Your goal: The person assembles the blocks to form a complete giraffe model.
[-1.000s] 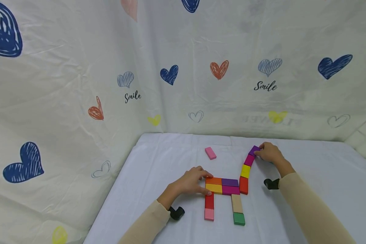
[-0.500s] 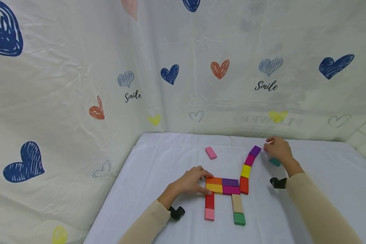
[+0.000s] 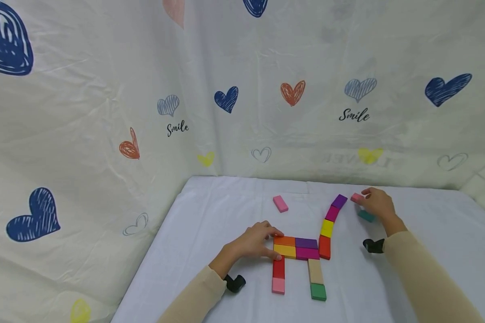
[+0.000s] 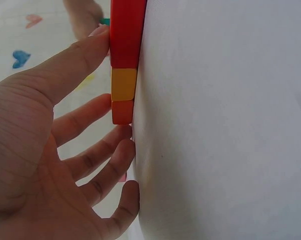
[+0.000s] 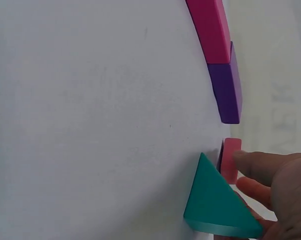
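My left hand (image 3: 255,240) rests at the left end of a flat block figure, its thumb and fingertips touching the orange block (image 3: 284,241) and the yellow block (image 3: 284,251). In the left wrist view, its fingers lie relaxed beside the red block (image 4: 127,35). At the far right, my right hand (image 3: 378,205) pinches a pink block (image 3: 357,198) between thumb and fingers, near the tabletop. A teal triangular block (image 5: 218,205) lies just in front of that hand. The purple block (image 3: 339,201) ends a curved column to its left, apart from the pink block.
Another pink block (image 3: 280,203) lies alone toward the back. Below it, purple and magenta blocks (image 3: 307,253) complete the figure's body, with a tan block (image 3: 315,271) and green block (image 3: 318,292) as one leg. A heart-printed curtain (image 3: 307,143) stands behind the white-covered table (image 3: 222,202).
My right hand has let go of the purple block at the column's top and moved right, and it now pinches a pink block. The teal block has come into view. The left hand stays put.
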`<state>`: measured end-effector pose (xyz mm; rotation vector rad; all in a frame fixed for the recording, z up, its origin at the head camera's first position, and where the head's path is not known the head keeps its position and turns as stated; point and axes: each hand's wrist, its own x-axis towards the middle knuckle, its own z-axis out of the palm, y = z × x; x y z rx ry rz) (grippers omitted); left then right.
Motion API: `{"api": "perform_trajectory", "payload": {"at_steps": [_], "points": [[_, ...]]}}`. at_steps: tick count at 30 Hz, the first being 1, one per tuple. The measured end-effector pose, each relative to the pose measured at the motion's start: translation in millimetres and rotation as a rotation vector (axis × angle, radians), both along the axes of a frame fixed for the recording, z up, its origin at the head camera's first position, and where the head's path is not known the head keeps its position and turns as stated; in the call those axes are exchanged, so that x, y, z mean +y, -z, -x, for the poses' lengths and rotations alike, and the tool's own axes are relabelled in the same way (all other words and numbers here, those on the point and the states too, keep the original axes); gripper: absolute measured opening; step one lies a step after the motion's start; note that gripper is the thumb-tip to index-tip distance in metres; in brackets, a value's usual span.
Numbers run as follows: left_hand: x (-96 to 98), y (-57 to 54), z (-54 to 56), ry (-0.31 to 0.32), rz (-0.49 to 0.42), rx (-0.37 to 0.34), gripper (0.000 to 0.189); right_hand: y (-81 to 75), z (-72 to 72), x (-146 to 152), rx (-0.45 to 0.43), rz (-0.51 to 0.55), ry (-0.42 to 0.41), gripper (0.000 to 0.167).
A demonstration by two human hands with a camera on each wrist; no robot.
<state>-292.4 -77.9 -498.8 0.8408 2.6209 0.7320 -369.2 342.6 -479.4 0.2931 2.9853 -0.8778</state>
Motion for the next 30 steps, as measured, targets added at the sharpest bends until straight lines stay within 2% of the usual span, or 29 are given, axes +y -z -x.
{"api": "perform_trajectory", "payload": {"at_steps": [7, 17, 22, 30], "points": [[0.2, -1.4, -1.3, -0.001, -0.009, -0.003, 0.06, 0.3, -3.7, 4.4, -0.005, -0.025, -0.025, 0.051], [0.7, -0.3, -1.3, -0.003, -0.016, 0.002, 0.059, 6.8, 11.0, 5.3, 0.036, -0.066, -0.07, 0.049], [0.4, -0.9, -1.7, -0.006, -0.013, -0.003, 0.059, 6.0, 14.4, -0.3, 0.009, -0.053, -0.069, 0.05], [-0.1, -2.0, -1.7, -0.006, -0.006, -0.004, 0.06, -0.4, 12.2, -5.9, -0.021, -0.046, -0.077, 0.053]]}}
